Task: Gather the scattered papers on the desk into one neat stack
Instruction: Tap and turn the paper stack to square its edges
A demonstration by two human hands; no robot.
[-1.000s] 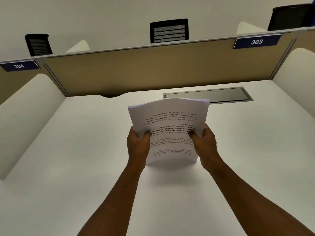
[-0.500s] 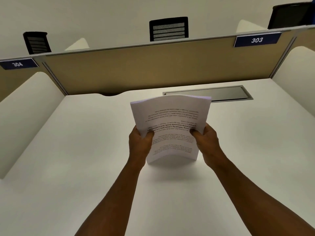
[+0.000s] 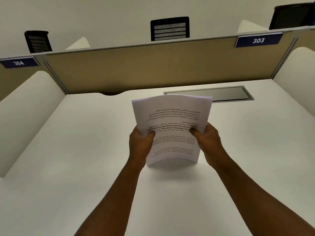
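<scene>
White desk (image 3: 85, 150), divider labels "303" (image 3: 258, 40) and "304" (image 3: 18, 62).
Both hands' fingers (image 3: 150, 134) pinch upright papers (image 3: 172, 113), upside-down print between thumbs.

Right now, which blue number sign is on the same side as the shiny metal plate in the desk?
The sign reading 303, at the right. The metal plate lies below it; sign 304 is far left.

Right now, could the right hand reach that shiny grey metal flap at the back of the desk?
Probably yes: bare white desk lies between the right hand and the grey metal flap, but it's gripping the white paper stack.
</scene>
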